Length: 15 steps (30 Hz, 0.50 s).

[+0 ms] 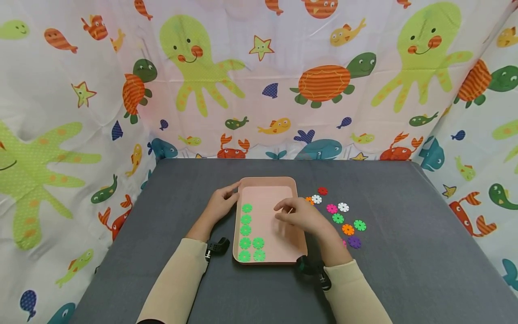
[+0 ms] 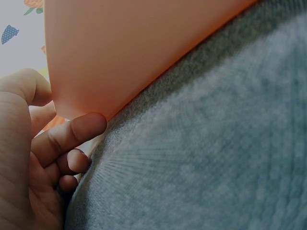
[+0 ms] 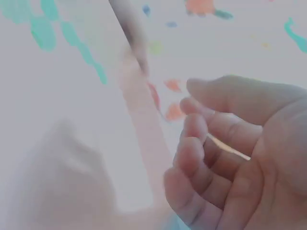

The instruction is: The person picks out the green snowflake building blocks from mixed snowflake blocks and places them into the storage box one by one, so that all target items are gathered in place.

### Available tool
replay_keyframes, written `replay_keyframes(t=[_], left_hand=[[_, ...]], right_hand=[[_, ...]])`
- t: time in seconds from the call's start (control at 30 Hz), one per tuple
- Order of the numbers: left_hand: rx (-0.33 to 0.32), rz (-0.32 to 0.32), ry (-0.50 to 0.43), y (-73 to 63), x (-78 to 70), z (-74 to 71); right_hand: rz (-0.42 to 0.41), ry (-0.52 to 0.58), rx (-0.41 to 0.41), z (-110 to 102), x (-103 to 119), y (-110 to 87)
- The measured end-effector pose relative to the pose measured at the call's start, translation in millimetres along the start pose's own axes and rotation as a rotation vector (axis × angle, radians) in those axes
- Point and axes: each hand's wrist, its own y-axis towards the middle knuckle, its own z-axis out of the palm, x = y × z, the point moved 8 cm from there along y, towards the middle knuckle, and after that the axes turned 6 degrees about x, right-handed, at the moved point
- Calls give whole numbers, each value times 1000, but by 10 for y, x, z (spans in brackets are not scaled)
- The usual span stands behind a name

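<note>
A pink tray [image 1: 267, 181] lies on the table with several green flower-shaped discs [image 1: 245, 230] along its left side, two of them in a second column at the near end. My left hand [image 1: 220, 206] holds the tray at its far left edge; in the left wrist view the fingers [image 2: 72, 136] and thumb are bent about the tray's corner. Over the right part of the tray hovers my right hand [image 1: 301, 216], fingers loosely curled with a gap to the thumb. Nothing shows between them in the right wrist view, which is blurred and pale.
To the right of the tray, loose discs lie scattered on the grey table [image 1: 404, 252]: a red one [image 1: 322, 191], a purple one [image 1: 354, 242], a green one [image 1: 359, 225], and several others in white, pink and orange. A curtain printed with sea animals [image 1: 251, 99] stands behind and beside the table.
</note>
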Motion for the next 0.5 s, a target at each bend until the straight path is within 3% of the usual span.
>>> replay_keyframes(t=[0.13, 0.27, 0.4, 0.5], left_hand=[[3, -3, -1, -2, -5, 5], [7, -9, -3, -1, -6, 12], [7, -14, -1, -4, 4, 17], [8, -20, -3, -4, 19, 22]], right_hand=[[27, 1, -68, -351, -170, -122], [87, -17, -81, -615, -423, -265], [168, -15, -27, -725, -713, -401], [214, 50, 57, -702, -895, -482]])
